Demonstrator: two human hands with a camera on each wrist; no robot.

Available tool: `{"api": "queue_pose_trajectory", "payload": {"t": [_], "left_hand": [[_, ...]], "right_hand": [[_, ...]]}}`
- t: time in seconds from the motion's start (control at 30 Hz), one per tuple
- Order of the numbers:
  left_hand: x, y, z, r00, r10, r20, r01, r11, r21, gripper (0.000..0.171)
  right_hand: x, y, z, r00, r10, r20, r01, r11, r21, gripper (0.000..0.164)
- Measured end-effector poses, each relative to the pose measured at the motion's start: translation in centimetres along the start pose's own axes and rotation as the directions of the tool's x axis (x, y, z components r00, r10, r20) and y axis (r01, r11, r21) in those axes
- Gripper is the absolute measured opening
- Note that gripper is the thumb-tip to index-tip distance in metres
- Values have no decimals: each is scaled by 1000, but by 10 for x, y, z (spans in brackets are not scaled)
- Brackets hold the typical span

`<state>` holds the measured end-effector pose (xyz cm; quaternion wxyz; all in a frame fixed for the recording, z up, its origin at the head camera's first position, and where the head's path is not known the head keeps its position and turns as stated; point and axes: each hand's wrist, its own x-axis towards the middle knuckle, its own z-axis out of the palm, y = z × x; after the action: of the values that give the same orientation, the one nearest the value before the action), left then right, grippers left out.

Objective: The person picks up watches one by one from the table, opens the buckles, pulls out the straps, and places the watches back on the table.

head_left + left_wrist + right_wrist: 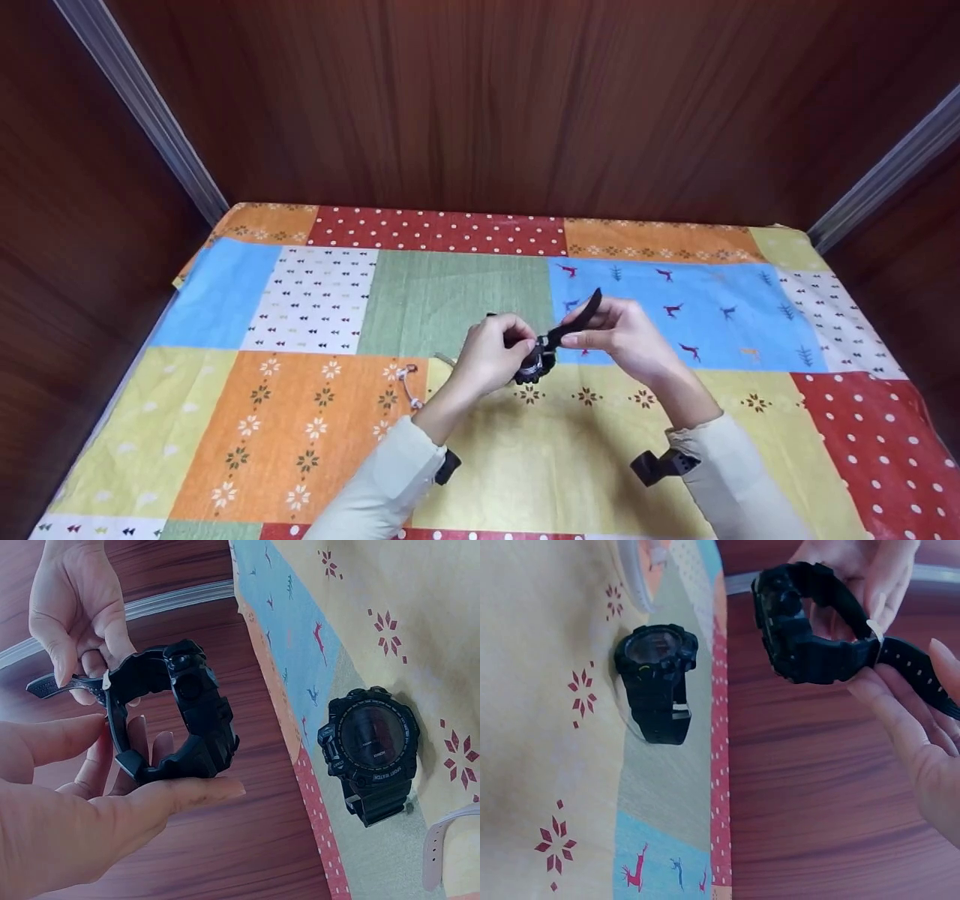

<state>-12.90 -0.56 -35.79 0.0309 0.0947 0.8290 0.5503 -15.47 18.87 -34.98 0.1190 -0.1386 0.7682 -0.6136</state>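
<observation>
A black sports watch (202, 716) is held up off the table between both hands, its strap looped through a pale keeper. My left hand (491, 352) grips the looped strap, thumb stretched along the watch's side. The right hand (619, 334) pinches the strap's loose end (585, 315), which sticks out past the keeper. In the right wrist view the holes of that strap end (911, 667) show between the right fingers. A second black sports watch (371, 739), marked SPORT WATCH, lies on the cloth below, its dial facing up in the left wrist view.
A thin pale-strapped watch (409, 386) lies left of the left forearm. Patchwork cloth (300, 435) covers the table. Dark wood-grain panels (480, 105) stand behind and at both sides, with metal strips (142, 97) along the corners.
</observation>
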Motion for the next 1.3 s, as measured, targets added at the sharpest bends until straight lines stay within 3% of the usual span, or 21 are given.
{"api": "queue_pose_trajectory", "payload": {"t": [0.33, 0.57, 0.73, 0.87, 1.17, 1.3], "left_hand": [[0, -1, 1, 999, 37, -3, -37, 999, 21, 6], [0, -2, -1, 999, 7, 33, -6, 1000, -28, 3], [-1, -5, -7, 996, 0, 87, 5, 998, -62, 23], [-1, -10, -11, 997, 25, 75, -24, 1000, -7, 32], [-3, -16, -13, 988, 154, 10, -154, 974, 165, 21], [-4, -16, -14, 988, 154, 8, -153, 972, 179, 21]], "right_hand": [[1, -1, -6, 998, 1, 68, -4, 999, 44, 25], [2, -1, -5, 998, 0, 70, -3, 999, 46, 27], [1, -1, -5, 999, -3, 42, 1, 999, 48, 29], [1, 0, -6, 1000, -3, 5, 3, 1000, 20, 32], [1, 4, -3, 999, -27, -34, 29, 998, 50, 28], [0, 5, -2, 998, -33, -52, 37, 997, 70, 25]]}}
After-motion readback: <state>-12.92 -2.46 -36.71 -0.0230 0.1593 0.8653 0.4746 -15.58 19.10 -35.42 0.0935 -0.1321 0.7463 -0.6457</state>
